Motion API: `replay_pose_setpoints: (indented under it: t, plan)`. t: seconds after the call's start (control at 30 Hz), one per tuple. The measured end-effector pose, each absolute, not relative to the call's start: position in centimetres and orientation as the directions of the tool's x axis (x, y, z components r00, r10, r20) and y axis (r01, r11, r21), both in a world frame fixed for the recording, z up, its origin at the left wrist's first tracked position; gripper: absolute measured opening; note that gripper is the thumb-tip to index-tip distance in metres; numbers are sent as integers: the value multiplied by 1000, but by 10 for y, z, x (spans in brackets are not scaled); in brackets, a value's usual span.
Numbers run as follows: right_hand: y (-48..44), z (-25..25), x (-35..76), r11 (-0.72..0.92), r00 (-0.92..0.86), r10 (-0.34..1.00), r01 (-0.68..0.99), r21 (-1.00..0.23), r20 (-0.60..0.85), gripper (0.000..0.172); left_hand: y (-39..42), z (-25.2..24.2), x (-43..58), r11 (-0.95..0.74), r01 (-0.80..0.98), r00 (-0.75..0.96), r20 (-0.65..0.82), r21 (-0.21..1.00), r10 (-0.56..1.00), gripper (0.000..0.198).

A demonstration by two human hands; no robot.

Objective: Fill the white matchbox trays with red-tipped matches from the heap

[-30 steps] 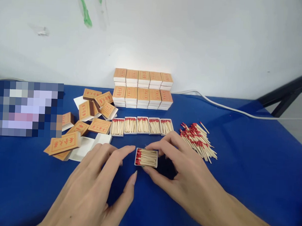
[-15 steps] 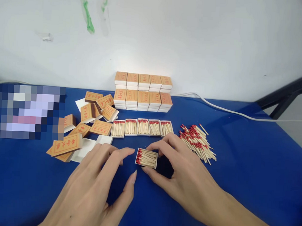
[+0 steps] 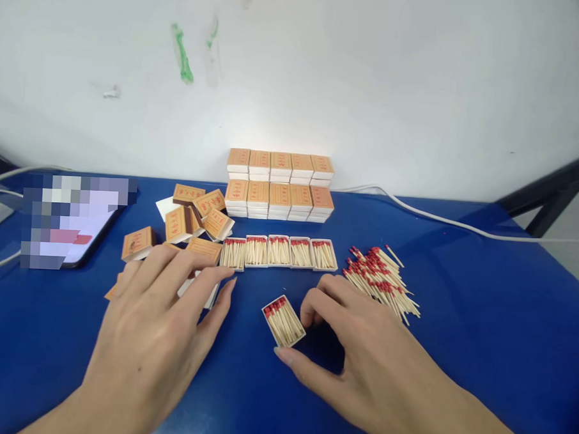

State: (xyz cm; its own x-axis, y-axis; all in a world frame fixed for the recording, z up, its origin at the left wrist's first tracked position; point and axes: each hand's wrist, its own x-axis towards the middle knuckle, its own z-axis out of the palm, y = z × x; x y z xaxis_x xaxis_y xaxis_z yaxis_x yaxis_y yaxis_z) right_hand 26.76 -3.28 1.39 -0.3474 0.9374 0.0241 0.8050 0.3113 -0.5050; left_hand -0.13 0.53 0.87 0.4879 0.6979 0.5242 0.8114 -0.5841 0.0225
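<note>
My right hand (image 3: pixel 342 334) has its thumb and fingertips at the lower corner and right edge of a small white matchbox tray (image 3: pixel 283 322) filled with red-headed matches. The tray sits askew on the blue table. My left hand (image 3: pixel 165 314) reaches over the loose matchbox covers, its index finger and thumb slightly apart with nothing seen between them. Partly hidden under that hand is a white tray (image 3: pixel 212 295). Orange printed matchboxes (image 3: pixel 178 223) lie jumbled just beyond it. Several filled trays (image 3: pixel 278 250) stand in a row ahead of both hands.
Closed matchboxes are stacked (image 3: pixel 279 197) in two rows by the wall. A heap of loose matches (image 3: pixel 383 278) lies right of the filled trays. At the left is a partly blurred phone (image 3: pixel 90 234). A white cable (image 3: pixel 428 216) runs along the back right.
My left hand has moved left and away from the filled tray, over the matchbox covers. The tray at my right hand has turned so its match heads point up and left.
</note>
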Motion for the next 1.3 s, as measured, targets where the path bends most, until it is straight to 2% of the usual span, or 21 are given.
replay_pose_setpoints:
  t: [0.1, 0.23, 0.3, 0.63, 1.0, 1.17, 1.3]
  plan:
    - [-32, 13, 271, 279, -359, 933, 774, -569, -31, 24, 12, 9, -5, -589, 808, 504, 518, -2, 691, 10]
    - [-29, 11, 275, 333, -437, 898, 747, -575, -47, 69, 17, 7, -7, -633, 771, 524, 494, 71, 694, 13]
    - [-29, 9, 276, 352, -455, 890, 743, -569, -43, 75, 19, 5, -7, -639, 763, 521, 489, 101, 699, 16]
    - [-31, 6, 273, 392, -478, 878, 754, -527, -31, 60, 25, -2, -7, -631, 769, 520, 474, 102, 710, 22]
    - [-27, 6, 272, 408, -500, 865, 744, -529, -36, 58, 26, 1, -8, -592, 803, 492, 483, 72, 725, 25]
    - [-25, 7, 270, 400, -503, 863, 723, -564, -32, 44, 25, 8, -7, -534, 838, 401, 537, 112, 742, 20]
    - [-21, 7, 258, 365, -481, 877, 699, -615, -25, 41, 28, 16, -10, -475, 867, 301, 596, 155, 744, 14]
